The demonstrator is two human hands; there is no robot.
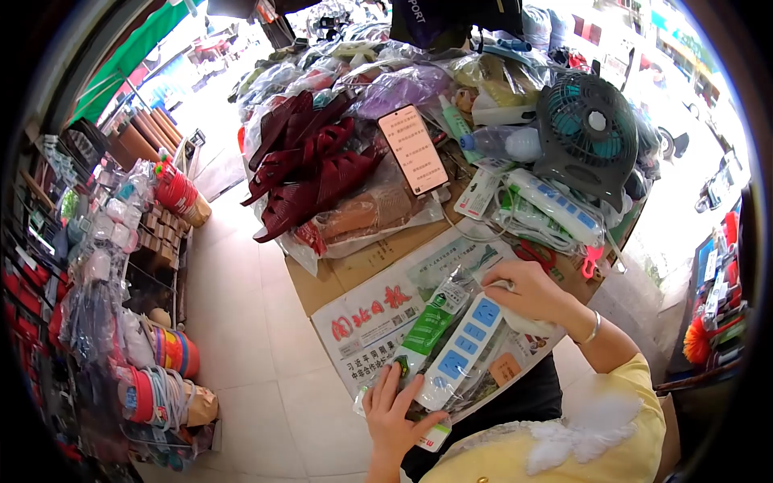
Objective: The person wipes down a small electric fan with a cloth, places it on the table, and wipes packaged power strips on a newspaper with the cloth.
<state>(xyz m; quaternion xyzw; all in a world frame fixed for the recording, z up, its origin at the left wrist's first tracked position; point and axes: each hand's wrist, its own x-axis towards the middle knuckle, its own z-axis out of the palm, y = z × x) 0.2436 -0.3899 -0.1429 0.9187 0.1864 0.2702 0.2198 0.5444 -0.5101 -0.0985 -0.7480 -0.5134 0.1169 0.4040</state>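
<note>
A white power strip (462, 348) with blue socket faces lies slantwise on a newspaper (362, 318). Beside it is a clear plastic packet with a green label (431, 324). My left hand (398, 414) rests with fingers spread over the lower end of the packet and strip. Near the strip's upper end, my right hand (531, 291) is closed on a white, cloth-like bundle (527, 324), whose exact kind I cannot make out. Clear plastic film lies around the strip. A small white and green card (435, 436) shows under my left thumb.
Behind the newspaper lie a lit phone (412, 150) with a cable, dark red sandals (314, 173), a grey fan (588, 133) and another packaged power strip (555, 205). Red-handled scissors (535, 255) sit near my right hand. Shelved goods (165, 354) line the left side.
</note>
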